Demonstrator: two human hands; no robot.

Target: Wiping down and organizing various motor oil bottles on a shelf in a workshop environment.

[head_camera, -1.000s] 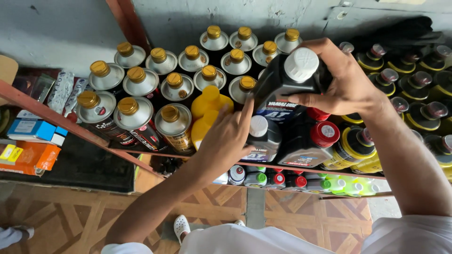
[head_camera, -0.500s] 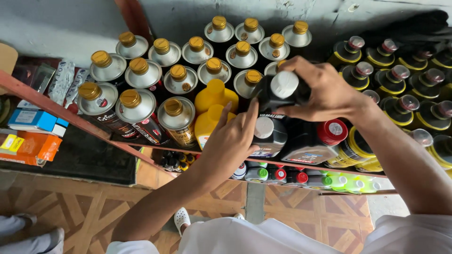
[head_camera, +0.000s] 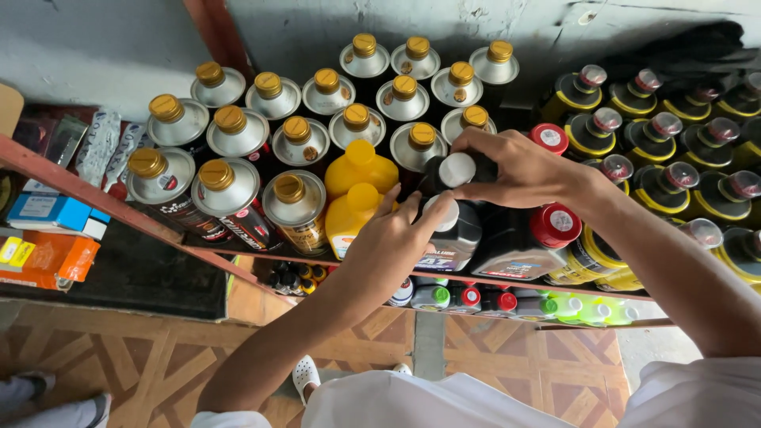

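My right hand (head_camera: pixel 519 166) grips a black bottle with a white cap (head_camera: pixel 457 169), set down among the bottles on the shelf, behind another black white-capped bottle (head_camera: pixel 452 230). My left hand (head_camera: pixel 388 242) rests against that front bottle, fingers touching its cap and side. Two yellow bottles (head_camera: pixel 358 186) stand just left of my left hand. Black bottles with red caps (head_camera: pixel 547 230) stand under my right wrist.
Round silver cans with gold caps (head_camera: pixel 293 135) fill the shelf's left and back. Black-and-yellow bottles (head_camera: pixel 682 158) crowd the right side. A red metal shelf rail (head_camera: pixel 103 202) runs diagonally at left, with small boxes (head_camera: pixel 47 230) below. Small bottles (head_camera: pixel 507 301) line a lower shelf. Patterned floor tiles (head_camera: pixel 158 364) lie beneath.
My right hand has lowered the white-capped black bottle from above the shelf down into the row. My left hand stayed by the front bottle, shifting slightly right.
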